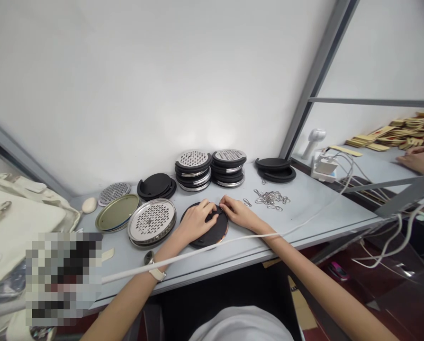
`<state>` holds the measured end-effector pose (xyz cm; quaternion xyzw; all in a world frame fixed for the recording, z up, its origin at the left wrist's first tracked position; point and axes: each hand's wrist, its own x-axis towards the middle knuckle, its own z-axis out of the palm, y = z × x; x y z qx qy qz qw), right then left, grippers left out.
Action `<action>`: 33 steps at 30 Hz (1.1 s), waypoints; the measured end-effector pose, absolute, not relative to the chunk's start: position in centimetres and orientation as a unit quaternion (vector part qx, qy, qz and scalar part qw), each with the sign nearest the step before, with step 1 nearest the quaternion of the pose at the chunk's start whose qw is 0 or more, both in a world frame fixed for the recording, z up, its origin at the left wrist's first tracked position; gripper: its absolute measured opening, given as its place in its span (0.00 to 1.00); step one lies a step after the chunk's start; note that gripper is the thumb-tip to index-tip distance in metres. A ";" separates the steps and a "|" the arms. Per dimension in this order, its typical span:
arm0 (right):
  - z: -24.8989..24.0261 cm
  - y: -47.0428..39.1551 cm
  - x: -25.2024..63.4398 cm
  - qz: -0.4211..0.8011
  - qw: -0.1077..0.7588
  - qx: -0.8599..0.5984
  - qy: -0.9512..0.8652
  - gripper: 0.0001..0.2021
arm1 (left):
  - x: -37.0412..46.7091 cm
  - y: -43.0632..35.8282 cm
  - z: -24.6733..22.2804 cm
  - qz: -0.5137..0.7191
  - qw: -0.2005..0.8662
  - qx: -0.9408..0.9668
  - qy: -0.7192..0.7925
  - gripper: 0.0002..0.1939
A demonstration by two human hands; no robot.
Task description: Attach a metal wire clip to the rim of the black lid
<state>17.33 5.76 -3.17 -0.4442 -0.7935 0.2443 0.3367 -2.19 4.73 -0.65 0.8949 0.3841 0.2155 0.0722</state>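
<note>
A flat black disc (210,235) lies on the grey tabletop in front of me. Across its upper part, my left hand (199,220) presses down with curled fingers, gripping it. At the disc's upper right edge, my right hand (238,213) has thumb and fingers pinched together; whatever is between them is too small or hidden to tell. A pile of small metal clips (271,199) lies to the right of my right hand. Left of the disc sits a round silver tin (151,221) with a perforated top.
Two stacks of black rings and perforated discs (193,161) stand by the wall. More black parts (275,169) lie right, and a gold-coloured lid (117,213) left. A white cable (247,237) crosses before my arms. Another person's hand (419,160) shows at right, beyond the frame post.
</note>
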 end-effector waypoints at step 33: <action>-3.1 5.7 17.5 0.266 0.337 -0.430 -0.794 0.08 | -2.1 4.6 -0.4 0.220 0.087 0.891 0.388 0.05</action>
